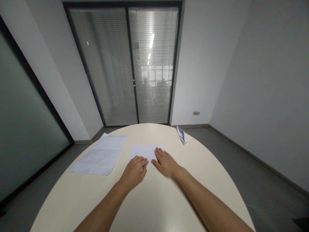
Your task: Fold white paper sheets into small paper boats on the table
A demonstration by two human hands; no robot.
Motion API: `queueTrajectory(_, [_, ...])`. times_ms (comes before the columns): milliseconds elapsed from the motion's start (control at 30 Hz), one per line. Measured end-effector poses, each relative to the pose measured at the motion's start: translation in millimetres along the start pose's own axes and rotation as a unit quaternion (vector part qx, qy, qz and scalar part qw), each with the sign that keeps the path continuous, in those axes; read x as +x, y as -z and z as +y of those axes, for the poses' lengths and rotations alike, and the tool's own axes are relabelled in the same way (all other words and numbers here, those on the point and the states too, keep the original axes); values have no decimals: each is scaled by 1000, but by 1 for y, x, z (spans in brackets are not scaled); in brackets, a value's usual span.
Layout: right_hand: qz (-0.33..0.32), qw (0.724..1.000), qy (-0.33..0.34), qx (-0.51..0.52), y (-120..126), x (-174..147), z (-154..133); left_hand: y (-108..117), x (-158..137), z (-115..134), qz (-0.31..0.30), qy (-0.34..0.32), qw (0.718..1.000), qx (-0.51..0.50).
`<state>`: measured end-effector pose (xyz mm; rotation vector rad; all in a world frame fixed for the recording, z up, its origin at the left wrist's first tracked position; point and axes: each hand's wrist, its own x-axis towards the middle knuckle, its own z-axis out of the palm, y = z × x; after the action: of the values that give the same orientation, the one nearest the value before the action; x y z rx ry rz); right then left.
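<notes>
A white sheet of paper (142, 150) lies on the table in front of me. At its near edge my left hand (136, 169) has curled fingers, with thumb and forefinger pinched on the paper. My right hand (165, 162) rests flat over the sheet's right side, fingers stretched out and holding nothing. Both hands cover the near part of the sheet, so its lower edge is partly hidden.
The round cream table (193, 187) carries larger creased white sheets (101, 154) on the left. A folded paper piece (181, 134) stands near the far right edge. Beyond are a glass door with blinds (152, 64) and a wall socket (196, 113).
</notes>
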<state>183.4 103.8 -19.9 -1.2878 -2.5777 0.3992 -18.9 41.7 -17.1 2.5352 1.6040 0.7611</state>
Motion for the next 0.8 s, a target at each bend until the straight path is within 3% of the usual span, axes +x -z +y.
queueTrajectory(133, [7, 1000, -30, -4, 3, 0, 1, 7, -3, 9, -16, -42, 999, -24])
queueTrajectory(267, [-11, 1000, -3, 1, 6, -3, 2, 11, -7, 14, -33, -60, 996, -60])
queueTrajectory(467, [-36, 999, 32, 7, 12, -6, 2, 14, -8, 12, -30, 1, 997, -68])
queueTrajectory(800, [-43, 997, 59, 21, 5, -1, 7, 6, -3, -4, -91, 38, 995, 28])
